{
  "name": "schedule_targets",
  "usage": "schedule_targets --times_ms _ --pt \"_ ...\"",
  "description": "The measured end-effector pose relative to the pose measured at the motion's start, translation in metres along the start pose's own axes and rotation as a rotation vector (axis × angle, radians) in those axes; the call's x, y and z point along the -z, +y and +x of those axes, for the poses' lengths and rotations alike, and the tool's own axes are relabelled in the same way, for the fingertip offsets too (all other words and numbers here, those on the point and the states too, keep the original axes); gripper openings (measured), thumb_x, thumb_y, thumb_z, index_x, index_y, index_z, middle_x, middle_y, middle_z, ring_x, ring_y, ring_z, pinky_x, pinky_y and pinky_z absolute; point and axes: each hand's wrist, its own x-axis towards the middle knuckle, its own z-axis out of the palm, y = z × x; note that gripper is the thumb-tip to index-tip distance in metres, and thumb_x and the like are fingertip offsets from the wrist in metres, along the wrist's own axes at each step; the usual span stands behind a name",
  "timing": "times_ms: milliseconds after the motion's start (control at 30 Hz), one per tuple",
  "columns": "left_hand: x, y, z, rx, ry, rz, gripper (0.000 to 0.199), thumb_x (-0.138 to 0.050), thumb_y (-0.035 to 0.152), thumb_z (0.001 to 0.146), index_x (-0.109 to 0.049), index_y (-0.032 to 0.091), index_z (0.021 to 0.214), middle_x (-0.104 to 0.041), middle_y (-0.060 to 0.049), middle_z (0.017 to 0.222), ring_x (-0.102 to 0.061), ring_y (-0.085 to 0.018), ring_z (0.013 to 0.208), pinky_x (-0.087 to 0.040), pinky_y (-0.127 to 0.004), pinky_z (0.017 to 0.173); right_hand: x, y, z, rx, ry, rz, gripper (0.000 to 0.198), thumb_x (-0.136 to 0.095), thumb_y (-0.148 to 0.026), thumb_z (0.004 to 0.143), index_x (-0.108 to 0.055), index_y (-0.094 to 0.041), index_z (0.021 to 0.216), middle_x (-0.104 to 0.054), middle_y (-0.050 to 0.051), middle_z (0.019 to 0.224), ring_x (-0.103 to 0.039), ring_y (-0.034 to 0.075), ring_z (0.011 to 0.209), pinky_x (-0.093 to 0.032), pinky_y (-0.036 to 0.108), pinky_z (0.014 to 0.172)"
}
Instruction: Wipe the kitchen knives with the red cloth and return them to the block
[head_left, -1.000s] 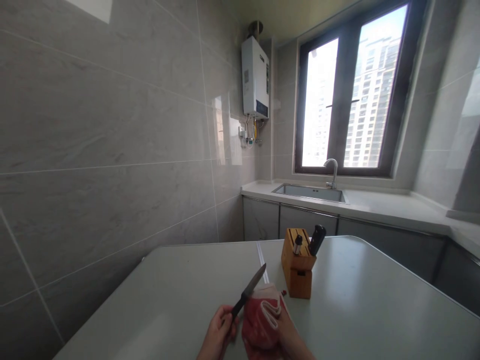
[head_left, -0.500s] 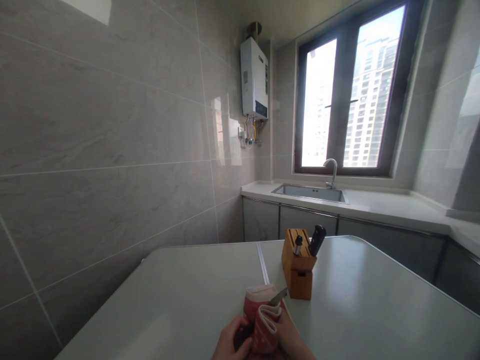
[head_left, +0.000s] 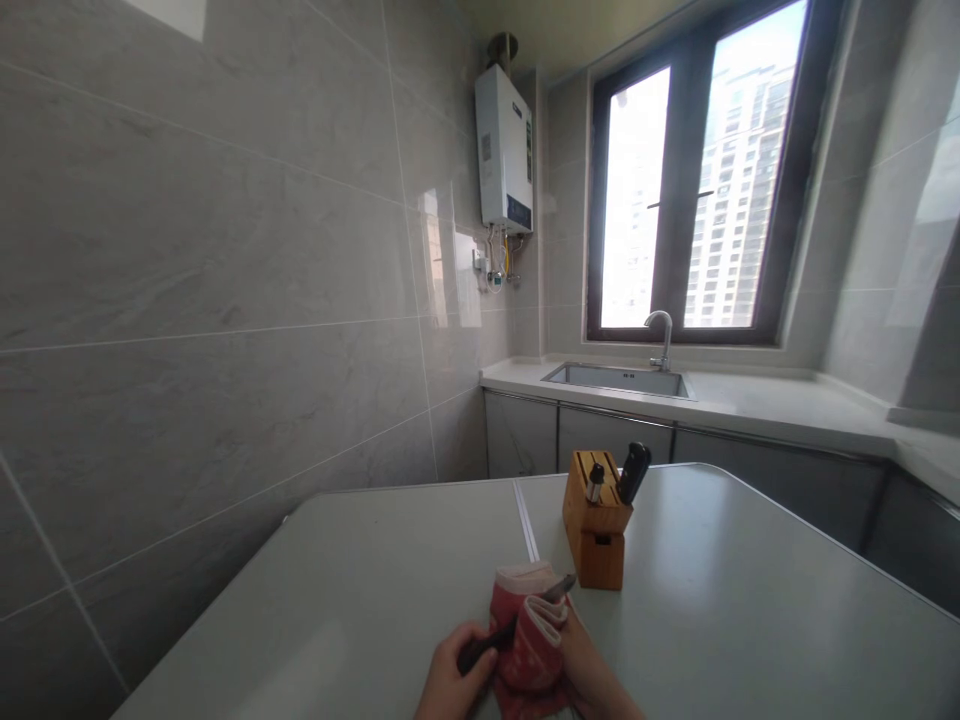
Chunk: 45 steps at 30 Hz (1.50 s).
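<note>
My left hand (head_left: 455,672) grips the dark handle of a knife (head_left: 486,646) low in the view. A red cloth with a pale edge (head_left: 534,662) is folded around the blade, and the blade's tip pokes out on the upper right side. My right hand (head_left: 589,668) is closed on the cloth from the right, with its fingers mostly hidden behind the folds. Just beyond the cloth stands a wooden knife block (head_left: 598,530). In its slots are a black-handled knife (head_left: 634,472) and another dark handle with a pale end (head_left: 595,484).
A pale table (head_left: 375,585) with a seam strip spreads out under my hands. Behind it runs a white counter (head_left: 772,405) with a sink (head_left: 622,381) and a faucet (head_left: 663,338). A tiled wall rises on the left, with a water heater (head_left: 504,150) in the corner.
My left hand and the knife handle have drawn slightly left, showing more of the handle outside the cloth. The right hand has shifted slightly right with the cloth.
</note>
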Motion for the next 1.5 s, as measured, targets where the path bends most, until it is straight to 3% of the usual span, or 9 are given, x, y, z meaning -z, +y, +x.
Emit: schedule_targets --times_ms 100,200,333,667,900,1200,1367,1500 --pt "0.001 -0.002 0.001 0.021 0.012 -0.039 0.031 -0.061 0.047 0.074 -0.061 0.016 0.075 -0.063 -0.002 0.071 -0.055 -0.018 0.07 -0.042 -0.024 0.065 -0.001 -0.002 -0.001 0.007 0.06 0.082 0.039 -0.08 -0.04 0.054 -0.066 -0.018 0.084 -0.072 0.006 0.085 -0.065 0.023 0.083 -0.048 0.037 0.083" --pt "0.002 -0.002 0.002 0.041 0.008 -0.062 0.034 -0.062 0.05 0.072 -0.059 0.016 0.072 -0.059 0.0 0.068 -0.053 -0.018 0.068 -0.04 -0.023 0.063 -0.001 -0.003 -0.002 -0.055 -0.027 0.169 0.042 -0.071 -0.053 0.061 -0.068 -0.016 0.08 -0.073 0.01 0.083 -0.065 0.023 0.078 -0.049 0.038 0.081" --pt "0.004 0.0 0.003 0.057 -0.005 -0.073 0.035 -0.062 0.051 0.071 -0.056 0.017 0.07 -0.055 0.001 0.064 -0.049 -0.016 0.066 -0.037 -0.023 0.062 0.003 0.0 0.001 -0.141 -0.113 0.288 0.059 -0.055 -0.069 0.066 -0.071 -0.012 0.076 -0.074 0.014 0.08 -0.067 0.025 0.074 -0.05 0.04 0.078" --pt "0.008 0.005 0.002 0.1 0.062 -0.173 0.034 -0.066 0.049 0.067 -0.054 0.018 0.065 -0.048 0.004 0.06 -0.044 -0.014 0.061 -0.034 -0.022 0.058 0.009 0.008 0.007 -0.126 -0.038 0.362 0.032 -0.067 -0.046 0.07 -0.069 -0.014 0.075 -0.074 0.01 0.076 -0.067 0.022 0.069 -0.051 0.036 0.074" --pt "0.007 -0.009 0.002 0.196 0.123 -0.413 0.034 -0.07 0.046 0.065 -0.051 0.018 0.066 -0.04 0.008 0.053 -0.035 -0.009 0.051 -0.025 -0.018 0.048 0.012 0.011 0.011 -0.139 0.026 0.382 0.033 -0.069 -0.045 0.066 -0.069 -0.013 0.072 -0.074 0.009 0.073 -0.066 0.022 0.067 -0.05 0.035 0.072" --pt "0.007 -0.004 0.001 0.264 0.106 -0.572 0.033 -0.069 0.04 0.066 -0.045 0.019 0.063 -0.032 0.01 0.05 -0.026 -0.006 0.046 -0.016 -0.018 0.043 0.019 0.014 0.017 -0.113 0.148 0.45 0.024 -0.077 -0.039 0.054 -0.064 -0.018 0.059 -0.071 0.002 0.06 -0.061 0.019 0.055 -0.05 0.034 0.063" --pt "0.006 0.001 0.001 0.294 0.135 -0.611 0.035 -0.071 0.041 0.063 -0.044 0.019 0.061 -0.033 0.01 0.048 -0.027 -0.006 0.044 -0.015 -0.017 0.043 0.022 0.013 0.019 -0.174 0.166 0.466 0.03 -0.077 -0.042 0.05 -0.061 -0.017 0.055 -0.071 0.002 0.059 -0.061 0.019 0.055 -0.05 0.034 0.064" --pt "0.007 0.009 0.001 0.293 0.202 -0.651 0.034 -0.072 0.041 0.065 -0.046 0.018 0.061 -0.036 0.009 0.051 -0.031 -0.005 0.045 -0.02 -0.015 0.043 0.022 0.011 0.019 -0.105 0.209 0.471 0.027 -0.078 -0.039 0.05 -0.063 -0.019 0.057 -0.071 0.0 0.06 -0.062 0.019 0.056 -0.05 0.033 0.065"
